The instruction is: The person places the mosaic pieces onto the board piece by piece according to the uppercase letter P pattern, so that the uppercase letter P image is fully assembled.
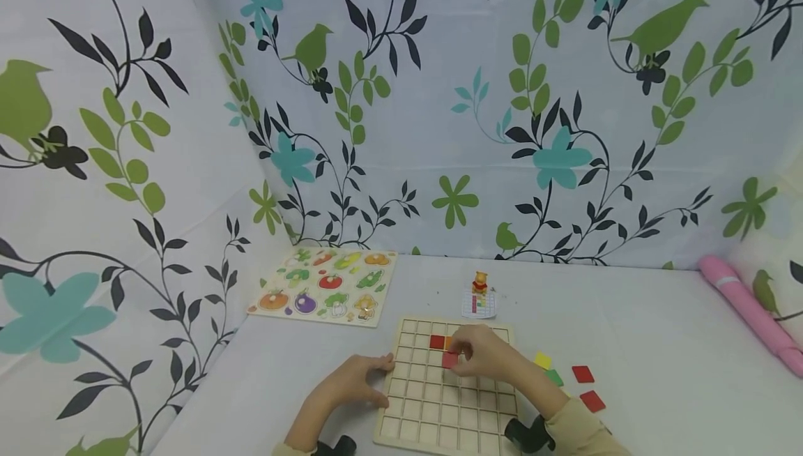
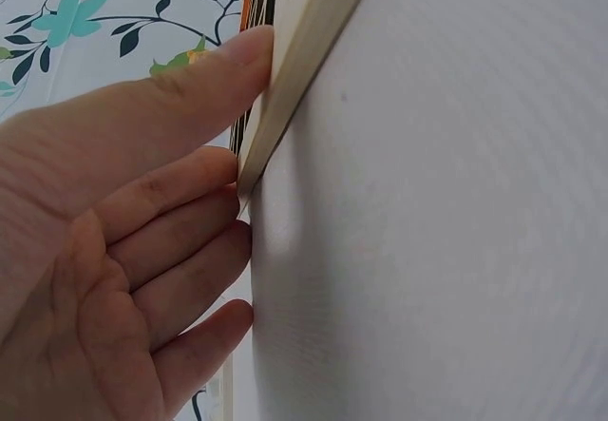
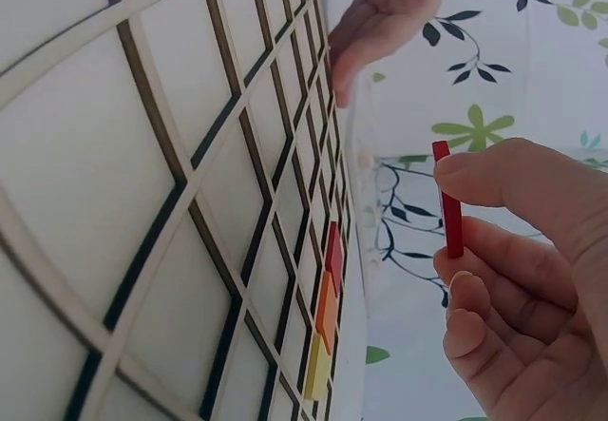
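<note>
A light wooden grid board (image 1: 431,413) lies on the white table in front of the person. Between its thumb and fingertips, the right hand (image 1: 482,353) pinches a thin red square tile (image 3: 450,202), held above the grid in the right wrist view. A red tile (image 1: 436,342), an orange tile (image 3: 326,310) and a yellow tile (image 3: 317,369) sit in a row in the board's cells; the head view hides the yellow one behind the right hand. The left hand (image 1: 354,381) touches the board's left edge with thumb and fingertips, its fingers nearly straight.
Right of the board lie a yellow tile (image 1: 542,360), a green tile (image 1: 554,377) and two red tiles (image 1: 583,374). Behind it stand a small bear figure (image 1: 479,283) and a patterned card (image 1: 473,306). A vegetable puzzle board (image 1: 332,282) lies back left; a pink tube (image 1: 746,309) lies right.
</note>
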`<state>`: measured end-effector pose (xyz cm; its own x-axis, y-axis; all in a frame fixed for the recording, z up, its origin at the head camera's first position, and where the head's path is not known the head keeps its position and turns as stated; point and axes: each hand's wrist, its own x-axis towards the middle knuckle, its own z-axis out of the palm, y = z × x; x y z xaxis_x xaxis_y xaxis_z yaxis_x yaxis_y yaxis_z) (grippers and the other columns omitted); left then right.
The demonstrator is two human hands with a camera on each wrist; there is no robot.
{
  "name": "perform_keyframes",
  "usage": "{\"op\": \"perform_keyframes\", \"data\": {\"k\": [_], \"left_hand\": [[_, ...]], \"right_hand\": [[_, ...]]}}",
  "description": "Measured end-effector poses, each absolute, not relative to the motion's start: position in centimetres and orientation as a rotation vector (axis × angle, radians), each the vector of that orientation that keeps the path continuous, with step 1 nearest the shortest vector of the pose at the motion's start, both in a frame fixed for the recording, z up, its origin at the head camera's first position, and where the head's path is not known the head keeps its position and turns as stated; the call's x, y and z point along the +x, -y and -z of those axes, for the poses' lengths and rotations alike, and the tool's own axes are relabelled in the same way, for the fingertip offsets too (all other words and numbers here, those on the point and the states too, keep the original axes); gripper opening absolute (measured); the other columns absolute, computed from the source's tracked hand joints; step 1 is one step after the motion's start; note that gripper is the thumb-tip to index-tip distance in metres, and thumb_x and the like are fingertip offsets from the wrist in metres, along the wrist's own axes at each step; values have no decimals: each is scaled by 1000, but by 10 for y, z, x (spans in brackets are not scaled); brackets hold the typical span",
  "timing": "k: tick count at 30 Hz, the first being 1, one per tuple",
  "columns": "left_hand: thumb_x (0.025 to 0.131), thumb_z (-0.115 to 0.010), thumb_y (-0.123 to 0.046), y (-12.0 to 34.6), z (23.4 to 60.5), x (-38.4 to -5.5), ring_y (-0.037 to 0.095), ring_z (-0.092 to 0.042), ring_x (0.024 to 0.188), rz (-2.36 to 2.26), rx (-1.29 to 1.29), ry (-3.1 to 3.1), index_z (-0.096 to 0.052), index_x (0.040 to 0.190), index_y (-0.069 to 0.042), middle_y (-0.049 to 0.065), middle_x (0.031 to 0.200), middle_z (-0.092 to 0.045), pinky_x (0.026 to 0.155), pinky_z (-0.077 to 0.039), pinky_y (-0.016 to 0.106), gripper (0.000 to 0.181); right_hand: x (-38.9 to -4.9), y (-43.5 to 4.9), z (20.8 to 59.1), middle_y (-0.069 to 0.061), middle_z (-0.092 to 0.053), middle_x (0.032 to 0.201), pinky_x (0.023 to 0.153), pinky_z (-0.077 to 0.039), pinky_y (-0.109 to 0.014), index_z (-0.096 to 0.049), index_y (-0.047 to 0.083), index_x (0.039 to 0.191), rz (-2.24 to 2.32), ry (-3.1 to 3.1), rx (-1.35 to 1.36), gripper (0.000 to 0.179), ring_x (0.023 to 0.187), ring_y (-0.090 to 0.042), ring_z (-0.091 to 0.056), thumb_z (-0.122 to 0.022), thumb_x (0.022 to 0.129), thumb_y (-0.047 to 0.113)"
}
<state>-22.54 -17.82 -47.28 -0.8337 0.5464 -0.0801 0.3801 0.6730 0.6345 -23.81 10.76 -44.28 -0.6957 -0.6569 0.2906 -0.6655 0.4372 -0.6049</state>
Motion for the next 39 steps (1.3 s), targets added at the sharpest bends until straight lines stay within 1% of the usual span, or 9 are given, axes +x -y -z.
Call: {"op": "perform_keyframes", "data": {"k": [5, 9, 12, 17, 25, 31, 39], "left_hand": [[57, -80, -27, 179, 474, -225, 25, -44, 117, -902, 742, -2635, -60, 114, -5, 6, 127, -49, 99, -32, 41, 65], [57, -80, -27, 179, 474, -224, 26, -44, 117, -909, 734, -2631, -60, 114, -4, 6, 127, -49, 99, -32, 43, 65], [57, -80, -28, 179, 474, -224, 25, -44, 117, -911, 720, -2625, -60, 115, -5, 5, 127, -49, 99, -32, 42, 65], [57, -80, -28, 178, 472, -223, 24, -44, 118, -911, 705, -2632, -60, 115, -5, 4, 127, -49, 99, -32, 42, 65], [57, -80, -27, 179, 474, -223, 23, -44, 117, -930, 715, -2625, -60, 114, -5, 4, 127, -49, 99, -32, 41, 64], [58, -80, -24, 178, 473, -223, 24, -44, 117, -954, 715, -2616, -60, 114, -4, 4, 126, -50, 99, -32, 42, 63], [58, -80, -23, 177, 472, -224, 24, -43, 118, -944, 706, -2616, -60, 114, -4, 4, 127, -49, 99, -32, 42, 63]], "right_hand": [[-243, -101, 449, 7, -51, 68, 49, -43, -18, -58, 11, 78, -1114, 2661, 1217, 17, 57, -3, -44, -72, 69, 8], [-248, -97, 456, 9, -51, 70, 52, -45, -18, -58, 12, 78, -1088, 2676, 1204, 18, 60, -4, -46, -74, 69, 10], [-252, -93, 459, 9, -51, 71, 54, -45, -18, -59, 11, 78, -1051, 2670, 1210, 17, 62, -6, -47, -74, 69, 11], [-258, -87, 462, 5, -52, 70, 54, -44, -20, -61, 7, 77, -1039, 2672, 1205, 15, 64, -9, -47, -74, 69, 10], [-262, -80, 466, 2, -56, 75, 56, -46, -21, -65, 3, 80, -1051, 2740, 1158, 17, 66, -8, -48, -76, 69, 11], [-263, -78, 470, 2, -55, 74, 54, -45, -21, -66, 2, 80, -1017, 2769, 1129, 18, 64, -7, -47, -76, 69, 13], [-262, -78, 470, 2, -54, 73, 53, -44, -21, -66, 1, 81, -974, 2765, 1106, 18, 63, -8, -46, -76, 69, 11]]}}
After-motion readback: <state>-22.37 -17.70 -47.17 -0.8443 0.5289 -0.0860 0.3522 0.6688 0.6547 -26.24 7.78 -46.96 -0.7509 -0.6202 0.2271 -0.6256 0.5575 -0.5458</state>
